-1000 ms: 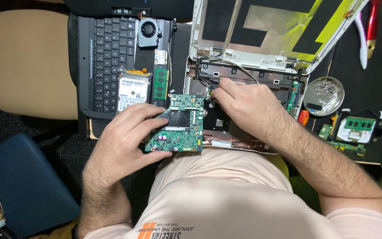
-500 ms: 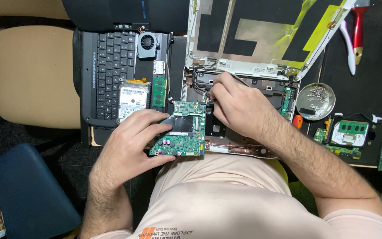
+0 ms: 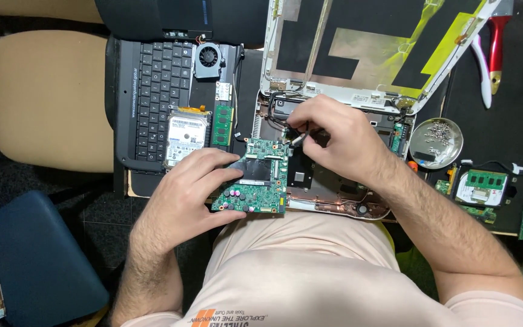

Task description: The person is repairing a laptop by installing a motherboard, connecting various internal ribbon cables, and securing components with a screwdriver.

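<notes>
A green laptop motherboard (image 3: 256, 178) is being tilted up off the opened laptop base (image 3: 334, 203) by the grasping left hand (image 3: 192, 194), so that the right hand (image 3: 334, 142), fingertips pinched, is reaching the thin cables (image 3: 286, 124) beneath.

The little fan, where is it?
In the head view, the fan lies at the top, on the keyboard's right edge, above the green memory stick.
</notes>
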